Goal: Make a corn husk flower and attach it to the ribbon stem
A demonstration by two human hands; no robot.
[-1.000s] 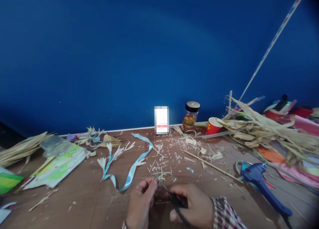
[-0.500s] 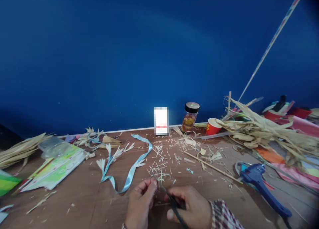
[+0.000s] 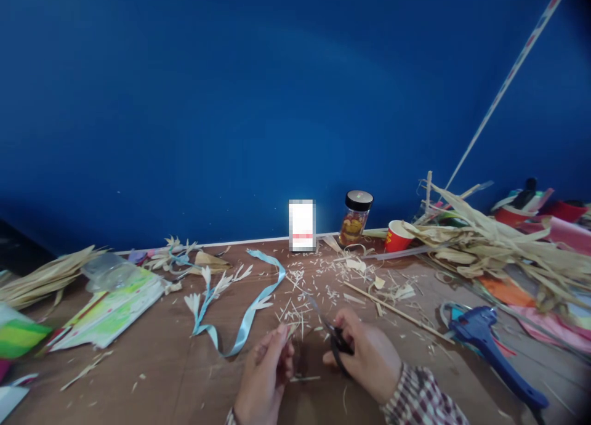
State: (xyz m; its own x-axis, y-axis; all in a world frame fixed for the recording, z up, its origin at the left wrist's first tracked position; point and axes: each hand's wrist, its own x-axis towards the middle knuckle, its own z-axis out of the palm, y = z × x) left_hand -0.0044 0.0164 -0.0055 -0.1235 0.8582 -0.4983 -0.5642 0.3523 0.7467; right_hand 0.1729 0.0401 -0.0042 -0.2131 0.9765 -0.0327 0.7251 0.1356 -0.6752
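My right hand [image 3: 364, 351] is closed round the black handles of a pair of scissors [image 3: 339, 345], whose blades point up and to the left over the table. To its left, my left hand [image 3: 270, 363] pinches a small pale strip [image 3: 292, 331] between thumb and fingers; most of the strip is hidden. The scissors are apart from it. Thin pale clippings [image 3: 295, 314] lie scattered just beyond both hands. Left of them is a light blue ribbon [image 3: 244, 332], curving from a stem with white husk flowers [image 3: 203, 295].
A blue glue gun [image 3: 498, 357] lies at the right, near a thin wooden stick [image 3: 397, 311]. Behind stand a lidded jar [image 3: 355, 218] and a red paper cup [image 3: 398, 237]. Dried husks [image 3: 489, 234] are heaped at the right, and a green-and-white packet [image 3: 111, 311] lies left.
My right hand has moved up and right with the scissors, away from my left hand. The blades now show more plainly. My left hand still pinches, with its fingers slightly turned.
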